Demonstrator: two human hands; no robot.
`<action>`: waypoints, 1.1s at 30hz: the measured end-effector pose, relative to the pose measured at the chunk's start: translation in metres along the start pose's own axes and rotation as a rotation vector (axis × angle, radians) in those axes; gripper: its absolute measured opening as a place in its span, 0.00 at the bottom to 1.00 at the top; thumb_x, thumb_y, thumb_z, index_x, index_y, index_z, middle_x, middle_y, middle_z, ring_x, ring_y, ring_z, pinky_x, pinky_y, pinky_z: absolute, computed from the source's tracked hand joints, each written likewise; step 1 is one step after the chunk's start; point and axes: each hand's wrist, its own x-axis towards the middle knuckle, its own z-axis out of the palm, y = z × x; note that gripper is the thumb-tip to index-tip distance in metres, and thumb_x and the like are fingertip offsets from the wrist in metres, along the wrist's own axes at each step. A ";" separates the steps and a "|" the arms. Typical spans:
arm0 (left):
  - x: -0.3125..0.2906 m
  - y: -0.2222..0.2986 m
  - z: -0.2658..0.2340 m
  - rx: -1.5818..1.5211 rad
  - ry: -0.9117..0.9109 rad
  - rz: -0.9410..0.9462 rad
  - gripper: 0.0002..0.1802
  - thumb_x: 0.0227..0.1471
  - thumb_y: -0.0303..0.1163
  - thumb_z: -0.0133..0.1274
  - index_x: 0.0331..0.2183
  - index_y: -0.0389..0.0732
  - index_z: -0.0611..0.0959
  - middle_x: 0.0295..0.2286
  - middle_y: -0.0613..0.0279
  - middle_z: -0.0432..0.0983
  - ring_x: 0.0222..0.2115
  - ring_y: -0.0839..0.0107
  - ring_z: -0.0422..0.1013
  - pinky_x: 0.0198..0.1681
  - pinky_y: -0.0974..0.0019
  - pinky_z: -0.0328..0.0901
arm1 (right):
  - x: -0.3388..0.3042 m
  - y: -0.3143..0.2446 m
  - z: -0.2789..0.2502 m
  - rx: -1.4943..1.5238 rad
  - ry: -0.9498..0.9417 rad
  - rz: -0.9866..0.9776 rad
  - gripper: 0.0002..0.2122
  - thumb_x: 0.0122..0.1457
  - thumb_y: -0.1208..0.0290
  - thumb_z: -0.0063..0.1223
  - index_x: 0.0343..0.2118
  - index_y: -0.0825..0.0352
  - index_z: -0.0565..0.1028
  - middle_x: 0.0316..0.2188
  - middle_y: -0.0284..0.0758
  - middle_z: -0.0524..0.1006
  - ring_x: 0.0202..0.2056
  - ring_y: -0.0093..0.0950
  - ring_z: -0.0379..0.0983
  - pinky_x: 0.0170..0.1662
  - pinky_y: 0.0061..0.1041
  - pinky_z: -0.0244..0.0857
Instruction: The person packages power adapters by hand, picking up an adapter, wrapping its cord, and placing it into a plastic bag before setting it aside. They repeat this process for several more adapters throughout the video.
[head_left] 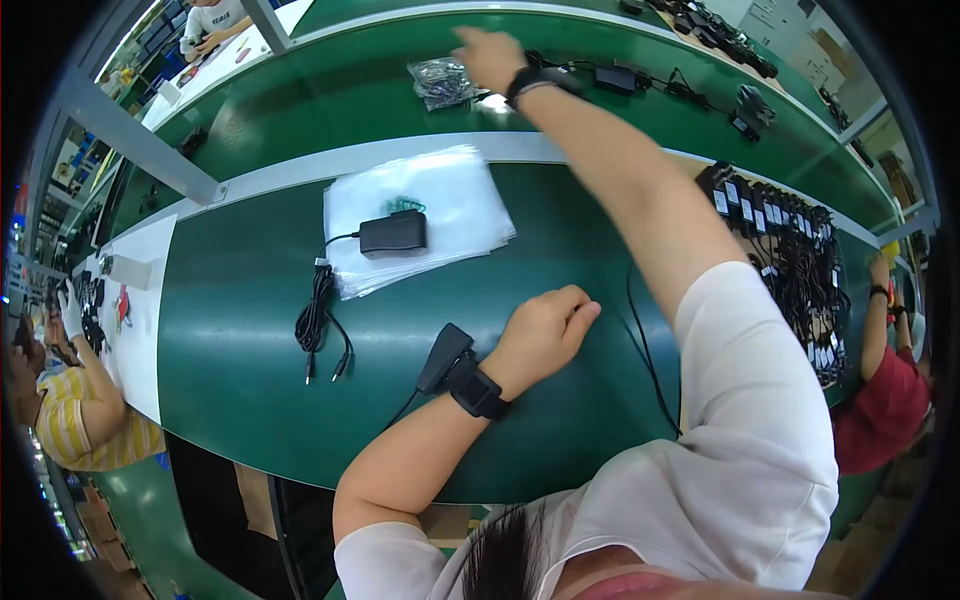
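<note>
My right hand reaches far over the back ledge, right beside a clear plastic bag of small items. One finger stretches out to the left; the others are partly hidden, and I see nothing held. Above the near table my left hand is curled closed, thumb against the fingers, with nothing showing in it. At its wrist a black band carries a boxy black device with a cable. Beyond lies a stack of clear plastic sleeves, bearing a black power adapter and a green twist tie. The adapter's bundled cable hangs onto the table.
Many black adapters with cables lie in rows at the right. More adapters and cords lie along the back ledge. A metal post rises at the left. Other people sit at the left, far left and right.
</note>
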 end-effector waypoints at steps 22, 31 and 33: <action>0.029 0.022 -0.022 -0.486 0.314 -0.092 0.17 0.54 0.39 0.44 0.39 0.34 0.72 0.29 0.60 0.71 0.32 0.76 0.68 0.34 0.73 0.63 | -0.146 0.010 -0.340 0.668 0.394 -0.426 0.18 0.43 0.81 0.59 0.37 0.67 0.64 0.38 0.37 0.69 0.38 0.23 0.67 0.41 0.23 0.64; 0.058 0.091 0.001 -1.391 0.182 -0.098 0.18 0.53 0.44 0.45 0.39 0.40 0.70 0.34 0.61 0.70 0.37 0.67 0.67 0.47 0.59 0.61 | -0.245 -0.044 -0.297 0.522 0.035 -0.262 0.15 0.49 0.76 0.55 0.42 0.66 0.69 0.47 0.38 0.68 0.54 0.32 0.58 0.55 0.33 0.51; 0.064 0.106 -0.008 -1.602 0.232 0.024 0.16 0.50 0.41 0.50 0.35 0.39 0.71 0.32 0.59 0.70 0.37 0.67 0.67 0.48 0.54 0.61 | -0.252 -0.040 -0.285 1.029 -0.129 0.171 0.34 0.48 0.65 0.58 0.56 0.64 0.53 0.55 0.35 0.58 0.56 0.29 0.54 0.53 0.29 0.51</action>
